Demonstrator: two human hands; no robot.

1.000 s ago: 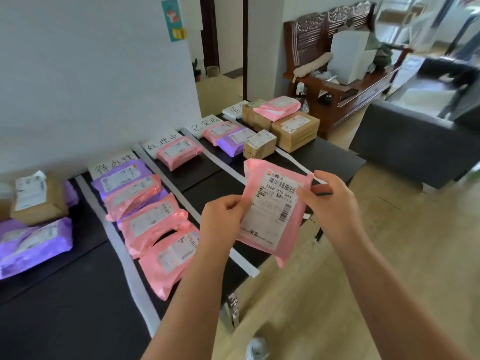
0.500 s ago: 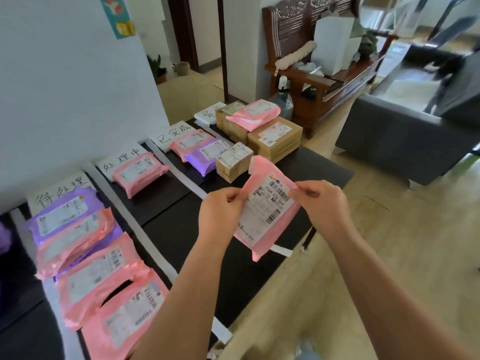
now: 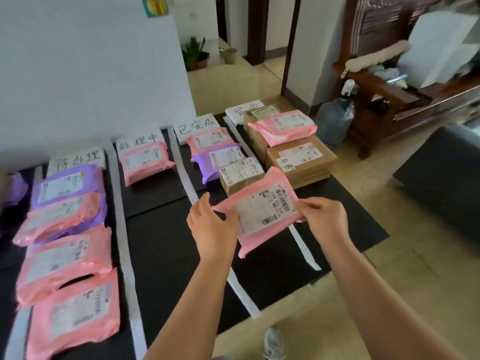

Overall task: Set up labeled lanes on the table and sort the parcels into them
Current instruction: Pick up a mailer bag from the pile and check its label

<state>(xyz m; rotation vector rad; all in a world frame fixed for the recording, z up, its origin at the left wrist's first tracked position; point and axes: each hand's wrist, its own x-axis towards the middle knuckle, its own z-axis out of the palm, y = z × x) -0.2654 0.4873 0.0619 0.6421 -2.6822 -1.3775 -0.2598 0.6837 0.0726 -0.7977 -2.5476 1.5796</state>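
Tipped the pink parcel (image 3: 259,211) flatter and carried it out over the desk (image 3: 161,242) since the earlier frame. Pinched at both ends now: left hand (image 3: 210,227) at its 9 o'clock, right hand (image 3: 324,222) at 3. Mid-sort, probably picking a lane. Hanging above the tape strip (image 3: 304,245), at 6 o'clock of the small box (image 3: 240,174). Next up: commit to one side, lay it flat. Readable: 7368 020 564 on the label, plus signs 待处理 (image 3: 78,158), 处理中 (image 3: 137,145), 已完成 (image 3: 197,126), 异常 (image 3: 242,110).
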